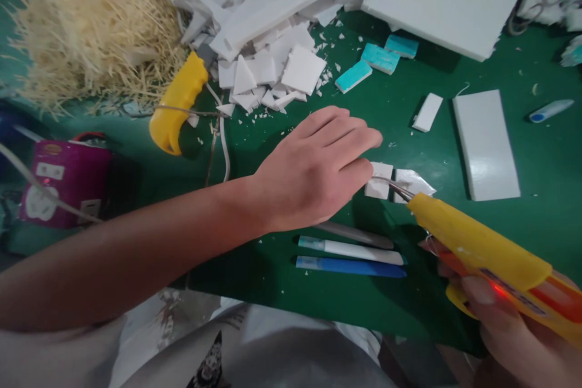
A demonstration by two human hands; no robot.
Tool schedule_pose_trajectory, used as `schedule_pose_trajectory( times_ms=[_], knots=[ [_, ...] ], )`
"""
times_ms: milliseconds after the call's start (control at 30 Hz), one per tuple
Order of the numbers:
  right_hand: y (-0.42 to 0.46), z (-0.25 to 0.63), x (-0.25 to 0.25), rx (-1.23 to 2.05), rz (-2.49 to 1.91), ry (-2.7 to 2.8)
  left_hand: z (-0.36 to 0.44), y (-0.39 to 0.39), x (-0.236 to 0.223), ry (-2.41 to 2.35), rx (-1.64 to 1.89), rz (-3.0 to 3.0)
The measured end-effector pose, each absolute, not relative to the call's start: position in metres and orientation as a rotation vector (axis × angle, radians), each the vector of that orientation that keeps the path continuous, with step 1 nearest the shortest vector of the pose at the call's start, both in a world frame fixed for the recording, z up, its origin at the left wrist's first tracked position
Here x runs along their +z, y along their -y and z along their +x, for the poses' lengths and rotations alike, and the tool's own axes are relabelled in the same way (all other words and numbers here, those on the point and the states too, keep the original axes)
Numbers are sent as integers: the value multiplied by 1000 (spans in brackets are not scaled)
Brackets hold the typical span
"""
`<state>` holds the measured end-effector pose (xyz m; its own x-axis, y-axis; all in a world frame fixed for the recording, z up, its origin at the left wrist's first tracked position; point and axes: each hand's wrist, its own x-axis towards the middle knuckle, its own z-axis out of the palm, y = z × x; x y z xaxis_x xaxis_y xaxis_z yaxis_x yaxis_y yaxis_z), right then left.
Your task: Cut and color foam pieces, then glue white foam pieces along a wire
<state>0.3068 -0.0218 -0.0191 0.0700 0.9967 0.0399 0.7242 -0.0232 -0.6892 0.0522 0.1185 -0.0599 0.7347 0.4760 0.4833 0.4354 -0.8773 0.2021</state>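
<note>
My left hand (318,167) reaches palm down across the green table, fingers bent and close together. Its index fingertip meets the edge of a small white foam square (378,185); the thumb is hidden beneath the hand. In my right hand (513,321) is a yellow and orange soldering gun (482,239) with a small red light glowing on its side. The gun's thin metal tip lies over the foam square, close to my left fingers. Just right of the square is a second foam piece (411,183) with a pointed end, partly under the tip.
Three pens, including a blue pen (350,267), lie near the front edge. A white foam slab (486,144) is at right. Broken foam scraps (273,66), blue-topped foam pieces (353,76), pale shredded filler (104,18), a yellow handle (177,103) and a purple box (68,179) lie around.
</note>
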Motion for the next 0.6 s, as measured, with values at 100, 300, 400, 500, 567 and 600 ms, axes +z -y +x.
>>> schedule_pose_trajectory(
  times_ms=[100, 300, 400, 500, 567, 600],
  knots=[
    [18, 303, -20, 710, -1787, 1607, 52, -118, -59, -727, 850, 2876],
    [13, 310, -24, 711, -1779, 1605, 51, -118, -58, -750, 805, 2846],
    [7, 321, -28, 777, -1632, 1762, 52, -118, -55, -807, 735, 2827],
    [3, 326, -30, 727, -1619, 1788, 52, -118, -54, -829, 712, 2790],
    [2, 326, -30, 723, -1633, 1798, 51, -118, -54, -811, 748, 2789],
    [1, 326, -29, 731, -1639, 1806, 51, -118, -54, -807, 761, 2795]
  ],
)
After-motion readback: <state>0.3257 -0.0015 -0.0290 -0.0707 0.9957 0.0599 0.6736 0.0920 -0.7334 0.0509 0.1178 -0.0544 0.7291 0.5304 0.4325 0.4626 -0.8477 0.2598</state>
